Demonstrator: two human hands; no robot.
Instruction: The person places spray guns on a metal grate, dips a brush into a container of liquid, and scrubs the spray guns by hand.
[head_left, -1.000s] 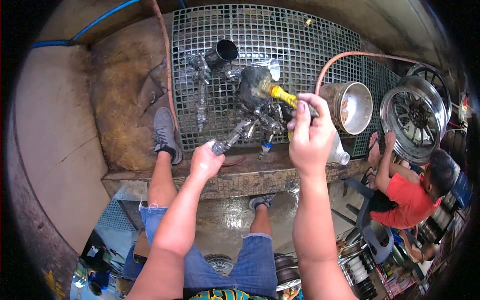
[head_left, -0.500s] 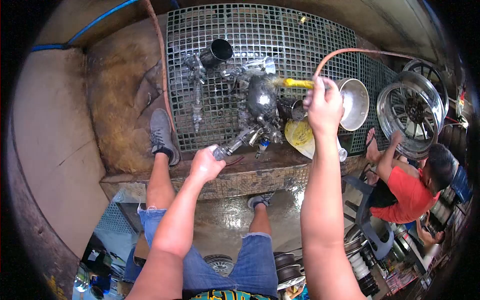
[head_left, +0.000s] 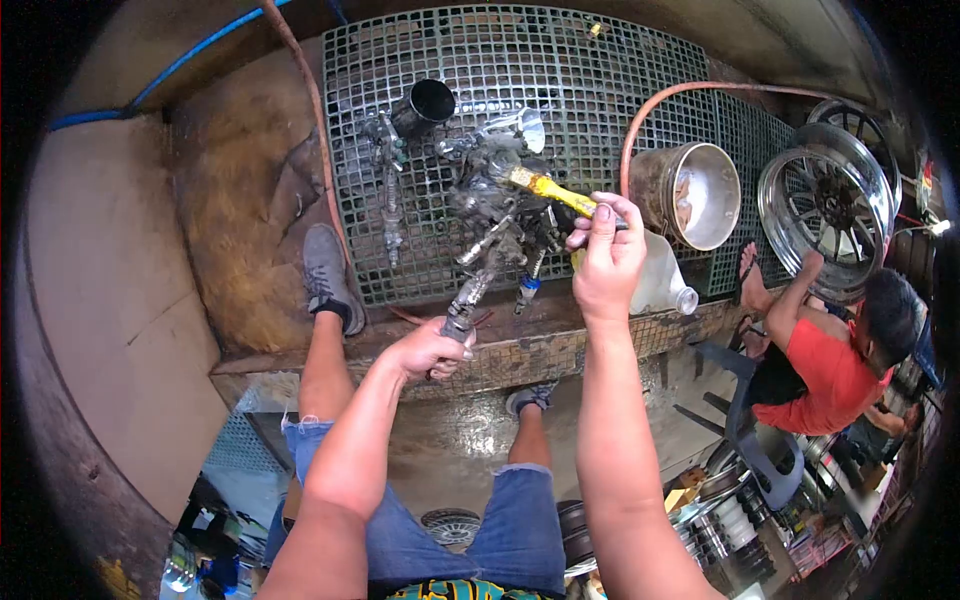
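My left hand (head_left: 430,352) is wrapped around the lower end of a dirty metal spray gun (head_left: 472,292), which tilts up over the grating. In my right hand (head_left: 610,262) is a paintbrush (head_left: 556,192) with a yellow handle, its bristle end against the gun's upper part. That upper part is blurred, so its details are hard to make out. Just behind it lies another spray gun (head_left: 520,128) with a shiny cup. Further left rests a third gun (head_left: 392,190) with a black cup (head_left: 430,105). A blue-ringed fitting (head_left: 528,287) hangs beside the held gun.
A cut translucent plastic jug (head_left: 660,280) and a metal pot (head_left: 735,195) stand right of my right hand. Underneath is a green grating (head_left: 590,75). An orange hose (head_left: 640,125) curves behind the pot. At right, a person in a red shirt (head_left: 825,370) touches a wheel rim (head_left: 775,215).
The gun in my left hand has turned and shifted right, so its rounded dark cup no longer shows plainly. My right hand has moved left and down, slanting the brush.
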